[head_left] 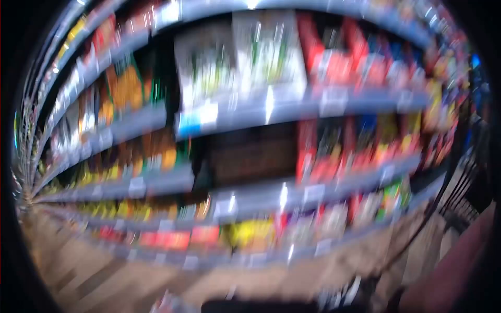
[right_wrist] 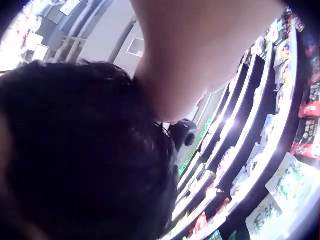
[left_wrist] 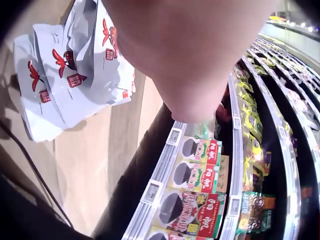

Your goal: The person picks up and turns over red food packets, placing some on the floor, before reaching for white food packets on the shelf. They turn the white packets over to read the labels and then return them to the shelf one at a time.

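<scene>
My left hand [left_wrist: 190,55] fills the top of the left wrist view, its fingers not showing. White pouches [left_wrist: 75,75] printed with red peppers appear beside it over the wooden floor, partly covered by the hand; I cannot tell whether it holds them. Boxes [left_wrist: 187,210] with red ends and dark round pictures line the shelf just below that hand. In the right wrist view my right hand [right_wrist: 185,75] is raised beside a head of dark hair [right_wrist: 90,145]. Its lower end overlaps a small black device [right_wrist: 185,134] at the hair's edge, with the fingertips hidden.
Long store shelves [head_left: 245,115] with packaged goods curve across the blurred head view. White bags [head_left: 271,57] and red packets [head_left: 334,68] stand on them. A bare forearm [head_left: 454,266] shows at lower right, near a dark cable [head_left: 417,235]. Wooden flooring [head_left: 104,281] runs below the shelves.
</scene>
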A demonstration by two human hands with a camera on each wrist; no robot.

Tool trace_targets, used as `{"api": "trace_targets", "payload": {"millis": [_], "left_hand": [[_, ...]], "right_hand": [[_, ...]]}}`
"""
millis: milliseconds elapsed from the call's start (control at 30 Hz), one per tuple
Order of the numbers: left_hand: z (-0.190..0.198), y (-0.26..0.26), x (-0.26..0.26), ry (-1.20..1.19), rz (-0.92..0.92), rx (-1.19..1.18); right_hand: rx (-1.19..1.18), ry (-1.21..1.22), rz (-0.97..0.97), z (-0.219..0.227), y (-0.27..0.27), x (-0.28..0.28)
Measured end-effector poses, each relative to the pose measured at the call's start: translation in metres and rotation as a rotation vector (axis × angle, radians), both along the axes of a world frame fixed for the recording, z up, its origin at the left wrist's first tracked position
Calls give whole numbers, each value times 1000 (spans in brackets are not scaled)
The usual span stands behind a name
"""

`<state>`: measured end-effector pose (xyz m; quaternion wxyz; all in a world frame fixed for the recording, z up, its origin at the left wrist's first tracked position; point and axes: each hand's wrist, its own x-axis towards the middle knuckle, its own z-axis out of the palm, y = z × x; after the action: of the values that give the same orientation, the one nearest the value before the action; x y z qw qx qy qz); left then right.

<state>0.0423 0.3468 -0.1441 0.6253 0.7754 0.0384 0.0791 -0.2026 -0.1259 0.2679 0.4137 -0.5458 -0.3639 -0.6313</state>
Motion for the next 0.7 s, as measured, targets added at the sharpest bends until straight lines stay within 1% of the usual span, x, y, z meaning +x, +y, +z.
{"api": "trace_targets", "payload": {"millis": [33, 67, 100, 133, 200, 233, 267, 300, 333, 367, 400, 433, 467, 500, 533, 567, 600, 633, 667, 700], "left_hand": [[1, 19, 1, -88, -6, -39], [-20, 14, 25, -177, -73, -143], [-42, 29, 19, -243, -101, -184], [-42, 28, -6, -87, -19, 57], [-58, 42, -23, -8, 177, 555], [-53, 45, -38, 37, 277, 813], [-53, 41, -44, 97, 357, 999], [-22, 19, -41, 315, 353, 961], [-5, 1, -42, 379, 437, 987], [2, -3, -45, 381, 429, 977], [8, -8, -37, 496, 397, 975], [13, -10, -33, 617, 367, 971], [16, -11, -31, 623, 359, 992], [20, -12, -28, 624, 365, 978], [26, -11, -24, 689, 307, 979], [31, -11, -21, 753, 242, 984], [35, -12, -22, 710, 192, 1047], [32, -8, -19, 705, 189, 1042], [28, 2, -16, 680, 150, 1006], [25, 10, -11, 654, 113, 967]], "right_hand": [[11, -30, -46, -4, -12, 1], [-20, -45, -98, -9, -19, 2], [-26, -56, -129, -14, -16, 4], [5, -52, -110, -22, -24, 0], [48, -139, -125, -39, -7, -4], [90, -133, -129, -44, 0, -7], [156, -92, -149, -52, 5, -7], [257, -59, -176, -57, 9, 0], [414, -35, -210, -66, 18, 5], [729, 42, -261, -79, 27, 6], [1061, 196, -275, -93, 39, 12], [841, 540, -139, -91, 52, 36], [687, 829, -114, -121, 55, 59], [439, 1123, -124, -151, 58, 81], [146, 1341, -138, -180, 60, 104], [-95, 1572, -186, -221, 70, 123], [-234, 1716, -165, -245, 84, 135], [-270, 1843, -84, -271, 96, 141], [-235, 1721, -25, -305, 110, 145], [-294, 1692, -34, -319, 122, 150]]}}
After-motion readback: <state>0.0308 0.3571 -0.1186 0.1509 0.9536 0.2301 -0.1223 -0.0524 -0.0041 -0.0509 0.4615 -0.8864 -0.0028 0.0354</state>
